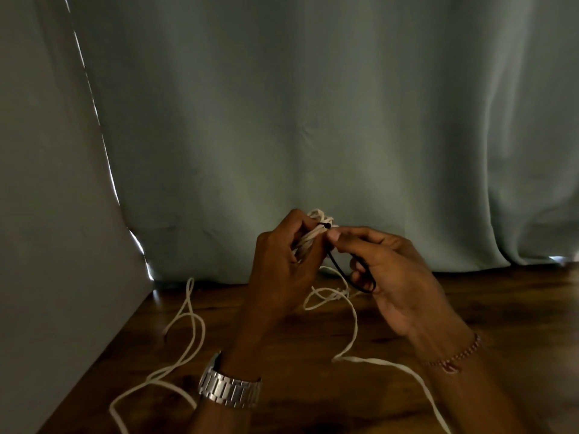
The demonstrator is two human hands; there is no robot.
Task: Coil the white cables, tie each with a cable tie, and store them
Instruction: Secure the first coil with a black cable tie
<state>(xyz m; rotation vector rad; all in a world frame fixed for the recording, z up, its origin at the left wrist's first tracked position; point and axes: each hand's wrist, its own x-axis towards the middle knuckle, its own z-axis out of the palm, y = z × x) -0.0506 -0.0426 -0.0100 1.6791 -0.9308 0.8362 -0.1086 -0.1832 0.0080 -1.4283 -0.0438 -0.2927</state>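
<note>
At lower left of frame: loose white cable (pixel 188 321) sprawled on wooden table (pixel 282 355), not yet coiled. At centre: left hand (pixel 282 264) curled tight round coiled white cable (pixel 308 242), presumably to prevent unwinding. Right of centre: right hand (pixel 388 277) pinched black cable tie (pixel 341 270), fingers half-curled, probably for cinching.

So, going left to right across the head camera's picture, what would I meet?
Grey wall → loose white cable on the wooden table → left hand gripping the coiled cable → black cable tie → right hand.
</note>
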